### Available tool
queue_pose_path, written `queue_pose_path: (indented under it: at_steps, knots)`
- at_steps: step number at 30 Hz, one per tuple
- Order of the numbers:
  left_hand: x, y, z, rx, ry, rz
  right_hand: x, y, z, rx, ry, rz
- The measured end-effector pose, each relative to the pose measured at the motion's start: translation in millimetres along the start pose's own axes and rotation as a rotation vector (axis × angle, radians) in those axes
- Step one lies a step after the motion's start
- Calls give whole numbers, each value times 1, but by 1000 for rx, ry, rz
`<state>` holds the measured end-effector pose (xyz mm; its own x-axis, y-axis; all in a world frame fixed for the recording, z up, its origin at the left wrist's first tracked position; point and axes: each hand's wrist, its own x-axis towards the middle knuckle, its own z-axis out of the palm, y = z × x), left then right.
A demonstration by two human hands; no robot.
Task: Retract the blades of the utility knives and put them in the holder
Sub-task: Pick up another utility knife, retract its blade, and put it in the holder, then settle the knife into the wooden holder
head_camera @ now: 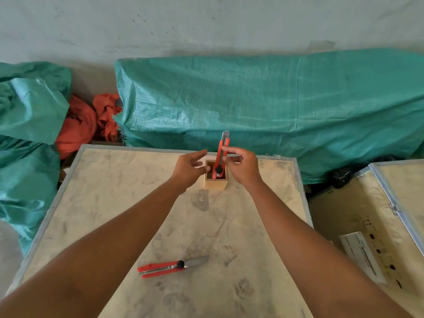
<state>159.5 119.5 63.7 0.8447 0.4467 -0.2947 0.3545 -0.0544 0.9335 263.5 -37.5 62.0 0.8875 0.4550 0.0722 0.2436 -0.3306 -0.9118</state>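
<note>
A small square wooden holder [215, 184] stands on the far part of the dusty wooden table [110, 203]. A red utility knife [223, 148] stands upright in it, leaning toward the far side, its metal tip up. My right hand [241, 167] pinches this knife at mid-length between thumb and fingers. My left hand [189, 167] hovers just left of the holder, fingers spread, holding nothing. A second red utility knife [171, 267] lies flat near the table's front, its blade extended and pointing right.
Green tarpaulin-covered bundles [263, 99] rise behind the table, with more tarpaulin at the left [29, 125]. Orange cloth [87, 122] lies between them. A wooden crate [371, 216] with a white label stands to the right of the table.
</note>
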Motion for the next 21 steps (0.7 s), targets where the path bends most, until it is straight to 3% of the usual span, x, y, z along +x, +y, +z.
queue_pose_path:
  at_steps: [5,12,21]
  knots:
    - [26,-26,4,186,-61,-65,8,30,25,-114,46,-34]
    - [41,-49,12,156,-192,-100,7,51,45,-253,49,-121]
    - [44,-54,17,198,-130,-97,6,53,45,-291,101,-103]
